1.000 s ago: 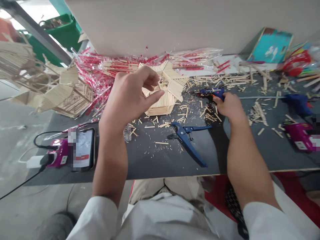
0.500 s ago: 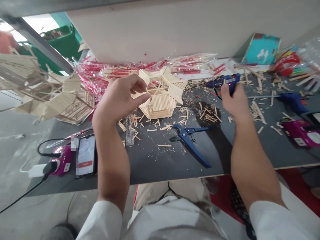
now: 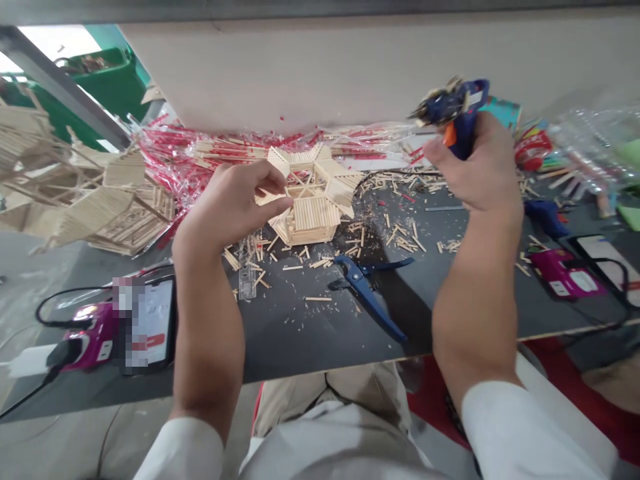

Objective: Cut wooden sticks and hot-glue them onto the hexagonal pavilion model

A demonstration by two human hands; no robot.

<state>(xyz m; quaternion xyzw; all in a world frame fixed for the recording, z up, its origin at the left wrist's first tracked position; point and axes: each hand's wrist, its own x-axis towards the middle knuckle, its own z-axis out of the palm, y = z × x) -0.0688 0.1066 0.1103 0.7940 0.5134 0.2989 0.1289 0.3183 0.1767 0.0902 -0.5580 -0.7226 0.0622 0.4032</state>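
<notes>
My right hand (image 3: 483, 170) is wrapped round the handle of a blue hot glue gun (image 3: 467, 117), raised off the table with its nozzle to the left. The nozzle end looks crusted. On the left, my left hand (image 3: 240, 200) is beside a star-shaped model of thin wooden sticks (image 3: 315, 217). Its fingers are curved, with a gap to the thumb; part of the model's left side shows through that gap. Whether the fingertips touch the model I cannot tell. Blue cutters (image 3: 367, 287) lie in front of the model, with a clear plastic ruler (image 3: 247, 267) to their left.
A larger stick structure (image 3: 95, 193) stands at the left. Plastic-wrapped red-and-wood sticks (image 3: 220, 150) line the back. Cut stick pieces (image 3: 405, 237) litter the table (image 3: 285, 333). Phones (image 3: 155, 320), purple power blocks (image 3: 563, 273) and a second blue glue gun (image 3: 547, 217) lie at the sides.
My right hand has lifted the glue gun up from near the tabletop. My left hand keeps nearly the same place beside the model. The whole view has shifted slightly.
</notes>
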